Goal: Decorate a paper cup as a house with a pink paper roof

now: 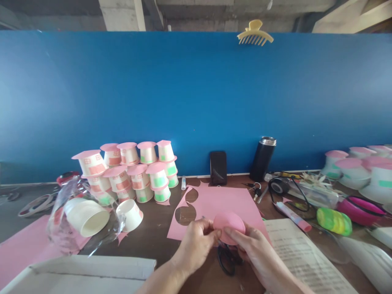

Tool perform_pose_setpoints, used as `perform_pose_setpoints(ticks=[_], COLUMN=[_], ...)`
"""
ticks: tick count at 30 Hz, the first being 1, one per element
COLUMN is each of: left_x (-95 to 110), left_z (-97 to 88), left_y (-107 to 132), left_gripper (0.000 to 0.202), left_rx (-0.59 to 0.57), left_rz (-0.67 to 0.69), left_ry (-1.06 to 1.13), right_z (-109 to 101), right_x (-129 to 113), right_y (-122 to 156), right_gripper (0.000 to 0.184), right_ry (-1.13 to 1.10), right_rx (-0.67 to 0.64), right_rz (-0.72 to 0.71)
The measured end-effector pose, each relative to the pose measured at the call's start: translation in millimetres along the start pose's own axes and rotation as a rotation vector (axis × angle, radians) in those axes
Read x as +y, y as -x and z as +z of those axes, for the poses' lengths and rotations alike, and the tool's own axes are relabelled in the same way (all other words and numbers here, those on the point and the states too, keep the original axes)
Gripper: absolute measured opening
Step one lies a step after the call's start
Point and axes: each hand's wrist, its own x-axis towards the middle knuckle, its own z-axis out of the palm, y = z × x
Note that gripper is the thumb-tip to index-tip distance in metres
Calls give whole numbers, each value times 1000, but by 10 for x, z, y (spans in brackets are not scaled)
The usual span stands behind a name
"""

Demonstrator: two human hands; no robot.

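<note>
A round pink paper disc [229,222] is held between my two hands over the front of the table. My left hand [196,241] pinches its left edge between thumb and fingers. On the other side, my right hand [252,249] grips the disc with its thumb lying on top. Black-handled scissors [226,261] lie partly hidden below the disc. Behind my hands is a pink paper sheet [211,204] with round holes cut at its left side. A single white paper cup [130,215] lies tipped to the left.
Stacked paper cups with pink tops [141,175] stand back left, beside a bagged stack of cups [88,216]. A white box [85,273] sits front left. Along the blue partition [190,94] stand a phone [218,167] and black bottle [262,159]. A printed sheet [300,253] lies right.
</note>
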Motion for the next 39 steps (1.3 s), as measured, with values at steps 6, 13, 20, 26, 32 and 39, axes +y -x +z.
perform_pose_setpoints(ticks=[6,13,20,26,32,39], left_x=[-11,-59,-111,-146,-161,-147], left_z=[9,26,14,16,39,51], left_y=[-2,2,-57,-58,-48,-38], left_gripper=[32,33,30,30,30,29], left_rx=[-3,-6,45,34,6,31], left_rz=[-29,-44,-107,-86,-65,-60], left_ry=[-43,-43,-11,7,6,4], right_z=[40,82,31,1,58,85], right_x=[-44,-133,-98,-60,-92,-96], right_y=[22,76,70,42,48,64], right_gripper=[29,25,35,35,27,27], right_ry=[8,-1,-46,-79,-64,-37], right_rx=[63,86,13,-24,-12,18], right_rz=[9,2,10,17,-33,-75])
